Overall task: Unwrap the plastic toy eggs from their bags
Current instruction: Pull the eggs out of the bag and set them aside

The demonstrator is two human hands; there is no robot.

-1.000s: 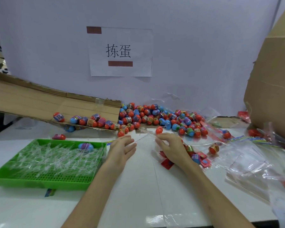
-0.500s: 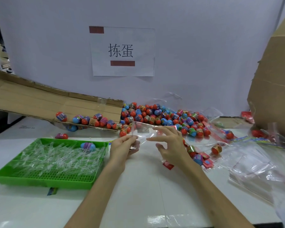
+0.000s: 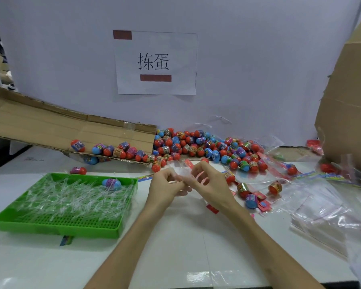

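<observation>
A small clear plastic bag (image 3: 178, 168) is held up over the white table between both hands. My left hand (image 3: 165, 187) pinches its near edge and my right hand (image 3: 206, 182) pinches it from the right, fingers curled. I cannot tell whether an egg is inside. A big pile of red and blue toy eggs (image 3: 198, 147) lies behind the hands, along the wall. Several more eggs (image 3: 117, 151) rest on a cardboard flap (image 3: 50, 130) at the left.
A green tray (image 3: 56, 227) full of clear plastic strips and one egg (image 3: 111, 183) sits at the left. Empty clear bags (image 3: 321, 205) and red labels spread to the right. A cardboard box (image 3: 348, 111) stands at the far right.
Both hands picked the clear bag up off the table and came closer together, fingers now curled onto it.
</observation>
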